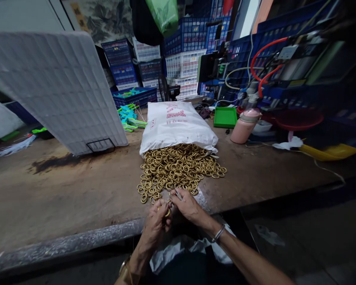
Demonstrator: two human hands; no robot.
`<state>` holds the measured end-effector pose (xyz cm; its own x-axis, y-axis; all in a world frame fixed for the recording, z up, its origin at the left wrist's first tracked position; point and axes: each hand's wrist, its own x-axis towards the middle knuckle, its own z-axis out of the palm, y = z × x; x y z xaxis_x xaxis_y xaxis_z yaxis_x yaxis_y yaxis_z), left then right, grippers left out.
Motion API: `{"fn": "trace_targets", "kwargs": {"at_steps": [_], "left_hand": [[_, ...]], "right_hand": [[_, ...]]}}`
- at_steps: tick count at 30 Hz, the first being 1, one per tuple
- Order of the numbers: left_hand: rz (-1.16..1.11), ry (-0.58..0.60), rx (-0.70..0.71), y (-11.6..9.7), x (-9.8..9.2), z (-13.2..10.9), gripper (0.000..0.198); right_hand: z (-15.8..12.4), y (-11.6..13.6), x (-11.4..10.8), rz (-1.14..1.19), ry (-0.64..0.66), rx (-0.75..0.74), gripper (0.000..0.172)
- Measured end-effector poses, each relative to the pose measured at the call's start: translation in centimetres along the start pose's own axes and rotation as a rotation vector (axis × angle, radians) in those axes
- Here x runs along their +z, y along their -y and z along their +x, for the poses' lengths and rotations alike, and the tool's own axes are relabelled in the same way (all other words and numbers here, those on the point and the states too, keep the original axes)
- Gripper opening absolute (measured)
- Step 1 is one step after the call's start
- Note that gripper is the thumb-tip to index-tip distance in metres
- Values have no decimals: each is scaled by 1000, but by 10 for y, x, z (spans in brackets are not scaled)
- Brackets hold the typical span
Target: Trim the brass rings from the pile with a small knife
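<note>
My left hand [158, 217] is closed at the table's front edge, its fingers pinching a gold ring [167, 213]. Close beside it, my right hand [186, 205] is closed around a small grey tool with a pointed tip [178, 194]; its exact kind is too small to make out. The fingertips of both hands nearly meet. Just beyond them lies a heap of gold rings [175, 168], spilling from the mouth of a white woven sack [178, 122] with red print. Some loose rings lie close to my fingers.
On the left a white ribbed panel [68, 91] leans upright. Turquoise and green plastic pieces [129, 114] lie behind it. To the right are a green tray [224, 117], a pink bottle [245, 126] and red hoses [264, 51]. Stacked crates [185, 63] stand at the back.
</note>
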<state>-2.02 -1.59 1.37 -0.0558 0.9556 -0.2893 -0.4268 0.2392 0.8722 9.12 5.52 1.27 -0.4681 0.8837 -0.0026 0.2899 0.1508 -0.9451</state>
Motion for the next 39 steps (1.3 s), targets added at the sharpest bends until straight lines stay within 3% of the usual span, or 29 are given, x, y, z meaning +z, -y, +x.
{"fn": "trace_targets", "kwargs": {"at_steps": [4,9,14,19,26,29,32,35,37,39], "left_hand": [[-36,2,-2,3,5,-9,34],[-36,-7,-3,6,7,-15,34],[-14,6,40,9,6,-15,31],[107,7,92,10,6,-14,32],[225,-20,125,11,4,-21,34],[159,58,27,15,6,-35,33],[-28,135,-198,32,4,-43,31],[-161,-75,-523,60,-4,-36,25],[-221,-205,-645,78,-10,-25,17],[-295,-291,-680,92,-14,-12,16]], "right_hand": [[-10,-1,-1,-29,-27,-26,21],[-22,-8,0,-225,-76,-93,22],[-33,-8,0,-340,49,-179,13],[-39,-1,-3,-412,109,-166,19],[-37,-18,-6,-675,64,-151,29],[-33,-28,-12,-802,-3,-76,25],[-28,-31,-13,-816,-46,-70,24],[-21,-31,-4,-802,-48,-111,27],[-15,-31,3,-815,-67,-134,33],[-9,-30,8,-847,-52,-117,32]]}}
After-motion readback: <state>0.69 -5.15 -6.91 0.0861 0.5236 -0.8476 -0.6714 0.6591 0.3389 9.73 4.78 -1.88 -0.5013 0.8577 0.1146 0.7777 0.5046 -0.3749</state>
